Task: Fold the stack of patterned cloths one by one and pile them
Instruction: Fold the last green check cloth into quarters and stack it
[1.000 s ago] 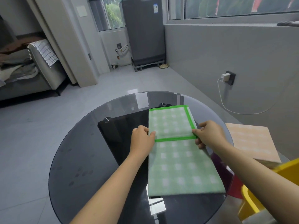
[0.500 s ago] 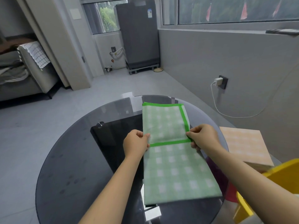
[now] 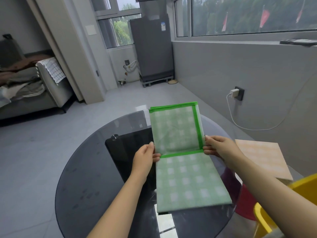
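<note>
The round dark glass counter [image 3: 82,177] fills the lower middle of the view, and both arms reach out over it. A green checked cloth [image 3: 187,179] with a bright green border lies between the two hands: its near half rests flat on the counter below and toward the person from both grips, while its far half stands lifted, rising above and beyond them. Under the glass, left of the left grip, sits a black rectangular panel [image 3: 127,148]. To the right of the right grip and a little lower, just off the counter edge, lies a stack of orange checked cloths [image 3: 264,160]. A yellow chair [image 3: 305,188] shows at the lower right corner, near the right forearm.

The left hand [image 3: 145,158] is clamped on the left edge of the green cloth where the border band crosses it, thumb on top and fingers underneath. The right hand [image 3: 218,147] is clamped on the right edge at the same fold line, fingers pinched over the border.
</note>
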Available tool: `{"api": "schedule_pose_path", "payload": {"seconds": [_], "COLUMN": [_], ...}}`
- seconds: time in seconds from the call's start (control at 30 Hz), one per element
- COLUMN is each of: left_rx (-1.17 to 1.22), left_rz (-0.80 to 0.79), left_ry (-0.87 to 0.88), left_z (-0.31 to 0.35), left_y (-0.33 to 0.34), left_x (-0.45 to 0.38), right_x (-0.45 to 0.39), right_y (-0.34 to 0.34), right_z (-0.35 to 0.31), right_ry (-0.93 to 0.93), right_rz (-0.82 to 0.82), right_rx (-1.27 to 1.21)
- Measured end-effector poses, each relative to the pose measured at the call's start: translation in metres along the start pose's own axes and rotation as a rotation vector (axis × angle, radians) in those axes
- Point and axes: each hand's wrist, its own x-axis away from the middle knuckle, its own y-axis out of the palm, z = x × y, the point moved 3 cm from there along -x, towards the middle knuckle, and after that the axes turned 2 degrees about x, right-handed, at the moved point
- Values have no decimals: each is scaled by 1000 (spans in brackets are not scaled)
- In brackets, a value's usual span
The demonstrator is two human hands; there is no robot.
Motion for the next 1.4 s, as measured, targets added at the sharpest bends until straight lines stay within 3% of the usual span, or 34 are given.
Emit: {"api": "schedule_pose_path", "payload": {"seconds": [0.17, 0.47, 1.0, 1.23, 1.4], "left_rx": [120, 80, -620, -1000, -1236], "left_rz": [-9, -19, -6, -108, -271], "left_ry": [-83, -38, 367, 391, 369], "left_z": [2, 8, 8, 4, -10], "left_y": [-5, -10, -4, 24, 44], "left_x": [3, 13, 36, 66, 79], "right_x": [5, 9, 27, 46, 68], "right_y": [-1, -5, 1, 20, 34], "right_z": [-4, -4, -6, 3, 21], "right_ry": [47, 60, -283, -407, -336], "right_rz": [-38, -15, 11, -115, -155], "right_rx": [-69, -23, 751, 1236, 1502]}}
